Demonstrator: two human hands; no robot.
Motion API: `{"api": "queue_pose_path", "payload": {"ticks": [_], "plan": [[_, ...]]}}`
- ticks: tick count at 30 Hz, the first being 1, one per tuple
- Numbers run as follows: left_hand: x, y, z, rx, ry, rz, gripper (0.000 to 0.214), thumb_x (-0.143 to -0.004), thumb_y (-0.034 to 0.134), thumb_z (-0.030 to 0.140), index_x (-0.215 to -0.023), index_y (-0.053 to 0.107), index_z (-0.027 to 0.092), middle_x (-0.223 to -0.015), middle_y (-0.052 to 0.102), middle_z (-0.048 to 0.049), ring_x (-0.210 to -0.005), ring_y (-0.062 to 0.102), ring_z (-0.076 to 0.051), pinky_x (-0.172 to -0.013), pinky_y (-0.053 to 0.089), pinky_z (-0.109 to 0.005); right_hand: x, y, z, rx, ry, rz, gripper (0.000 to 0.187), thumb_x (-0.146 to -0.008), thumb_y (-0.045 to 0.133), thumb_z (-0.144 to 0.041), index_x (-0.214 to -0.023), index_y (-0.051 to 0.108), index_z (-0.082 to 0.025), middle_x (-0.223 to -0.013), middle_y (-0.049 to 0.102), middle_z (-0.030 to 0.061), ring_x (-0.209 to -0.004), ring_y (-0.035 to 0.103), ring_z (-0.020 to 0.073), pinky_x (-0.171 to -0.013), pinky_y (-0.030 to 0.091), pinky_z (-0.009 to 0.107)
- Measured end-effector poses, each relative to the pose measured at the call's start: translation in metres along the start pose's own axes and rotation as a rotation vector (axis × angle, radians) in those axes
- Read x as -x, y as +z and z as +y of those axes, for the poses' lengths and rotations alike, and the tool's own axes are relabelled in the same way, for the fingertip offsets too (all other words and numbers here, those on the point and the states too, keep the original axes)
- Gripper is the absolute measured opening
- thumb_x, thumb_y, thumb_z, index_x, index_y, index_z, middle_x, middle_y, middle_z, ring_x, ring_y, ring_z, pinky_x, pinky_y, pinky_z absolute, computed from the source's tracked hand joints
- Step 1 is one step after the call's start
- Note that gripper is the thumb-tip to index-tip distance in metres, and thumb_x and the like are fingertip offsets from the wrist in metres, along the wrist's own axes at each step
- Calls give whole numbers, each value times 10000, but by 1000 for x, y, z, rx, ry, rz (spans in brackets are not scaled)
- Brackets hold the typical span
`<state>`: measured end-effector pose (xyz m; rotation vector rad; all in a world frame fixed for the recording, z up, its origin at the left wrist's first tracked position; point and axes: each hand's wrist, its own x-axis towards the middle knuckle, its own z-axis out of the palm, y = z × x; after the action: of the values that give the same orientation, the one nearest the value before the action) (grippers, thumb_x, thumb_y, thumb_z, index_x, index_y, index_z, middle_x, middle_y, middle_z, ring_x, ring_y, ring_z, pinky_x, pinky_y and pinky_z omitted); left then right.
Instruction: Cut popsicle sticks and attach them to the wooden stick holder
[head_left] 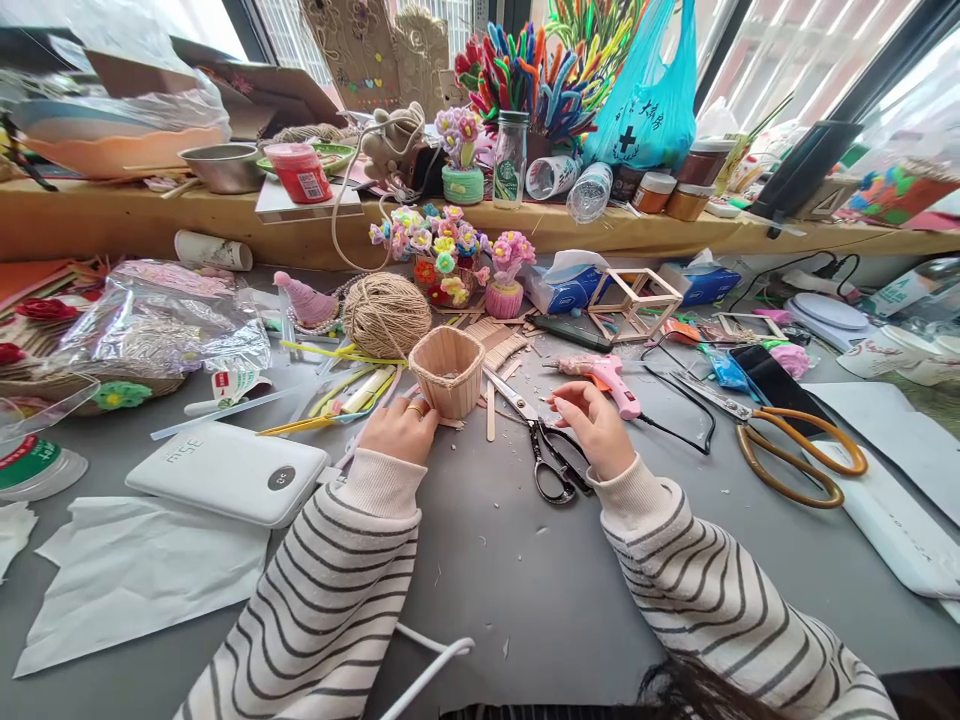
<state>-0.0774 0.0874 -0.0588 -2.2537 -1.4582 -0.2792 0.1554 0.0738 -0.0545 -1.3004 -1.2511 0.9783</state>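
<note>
A small square basket (448,378) made of wooden strips, with a twine-like rim, stands upright near the middle. My left hand (401,430) rests on the table at its lower left side, back up, fingers forward, beside or touching its base; the fingertips are partly hidden. My right hand (598,428) hovers with loosely bent fingers apart and nothing visible in them. Dark-handled scissors (551,455) lie partly open just left of it. Right behind that hand lies a pink glue gun (611,380). A single wooden stick (490,413) lies between basket and scissors.
A twine ball (387,314) sits behind the basket at left. A white power bank (225,472) and crumpled paper (142,580) lie left. Large brown-handled scissors (795,455) lie right. Flower crafts (510,265) and a wooden-stick frame (635,300) stand behind, below a crowded ledge (300,235).
</note>
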Motion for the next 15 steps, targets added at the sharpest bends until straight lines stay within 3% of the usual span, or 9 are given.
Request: {"api": "queue_pose_path", "payload": {"ticks": [5, 12, 15], "plan": [[1, -3, 4, -113, 93, 90, 309, -788, 345, 75, -708, 635, 146, -812, 651, -108, -715, 583, -230, -556, 382, -324, 1, -1, 0, 10, 14, -8, 257, -697, 524, -401, -817, 498, -175, -810, 588, 51, -770, 542, 162, -607, 477, 284], [-1, 1, -7, -1, 101, 8, 247, -793, 381, 156, -728, 619, 164, -766, 640, -106, -693, 583, -235, -542, 376, -318, 1, -2, 0, 45, -7, -7, 251, -709, 510, -400, -820, 498, -176, -815, 585, 54, -773, 545, 167, -608, 478, 292], [2, -6, -8, -16, 64, 58, 251, -800, 379, 153, -697, 606, 172, -699, 623, -92, -669, 578, -226, -548, 371, -318, 1, -2, 1, 70, -22, -4, 245, -718, 504, -394, -826, 497, -174, -820, 585, 59, -776, 544, 172, -619, 476, 306]]}}
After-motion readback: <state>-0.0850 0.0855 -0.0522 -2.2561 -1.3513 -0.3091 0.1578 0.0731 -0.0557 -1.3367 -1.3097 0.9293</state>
